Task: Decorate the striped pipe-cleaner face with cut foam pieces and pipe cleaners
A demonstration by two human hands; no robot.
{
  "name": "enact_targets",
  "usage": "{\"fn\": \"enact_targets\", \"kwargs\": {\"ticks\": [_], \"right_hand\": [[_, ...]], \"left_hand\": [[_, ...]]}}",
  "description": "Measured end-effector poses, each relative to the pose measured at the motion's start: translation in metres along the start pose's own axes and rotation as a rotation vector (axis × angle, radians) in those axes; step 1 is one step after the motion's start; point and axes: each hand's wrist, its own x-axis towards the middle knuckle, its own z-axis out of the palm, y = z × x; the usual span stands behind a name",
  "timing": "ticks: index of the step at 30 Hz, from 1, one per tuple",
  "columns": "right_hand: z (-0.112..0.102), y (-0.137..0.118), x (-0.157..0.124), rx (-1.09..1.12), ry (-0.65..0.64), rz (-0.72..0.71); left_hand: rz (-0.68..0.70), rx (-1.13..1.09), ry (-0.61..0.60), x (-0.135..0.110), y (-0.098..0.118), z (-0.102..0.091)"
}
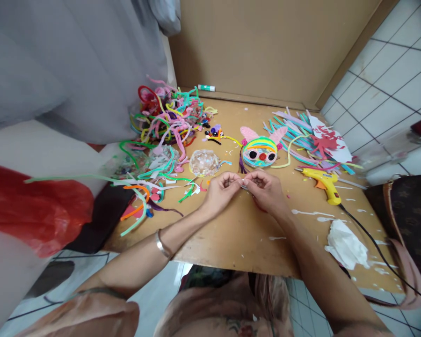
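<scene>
My left hand (222, 191) and my right hand (265, 189) meet over the middle of the table, thumbs and forefingers pinched together. Between their fingertips is a small whitish piece (244, 184), too small and covered to name. Just beyond the hands lies a colourful animal face (260, 153) with pink ears, black eyes and a red nose, made partly of pipe cleaners. A clear round plastic piece (204, 163) sits past my left hand. To the right lies a yellow glue gun (323, 182), its nozzle pointing left and its black cord running off to the right.
A tangled heap of pipe cleaners (171, 114) covers the back left. More pipe cleaners (291, 126) and a red-stained white sheet (330, 140) lie back right. A glue stick (206, 88) is at the back edge, crumpled tissue (347, 245) front right, beside a brown bag (407, 224).
</scene>
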Motion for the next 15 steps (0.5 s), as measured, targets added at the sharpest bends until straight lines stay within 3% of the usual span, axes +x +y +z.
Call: {"fn": "enact_targets", "kwargs": {"ticks": [15], "right_hand": [[-0.0056, -0.0037, 0.0011, -0.015, -0.082, 0.034]], "left_hand": [[0.025, 0.082, -0.05, 0.002, -0.0015, 0.0006]]}}
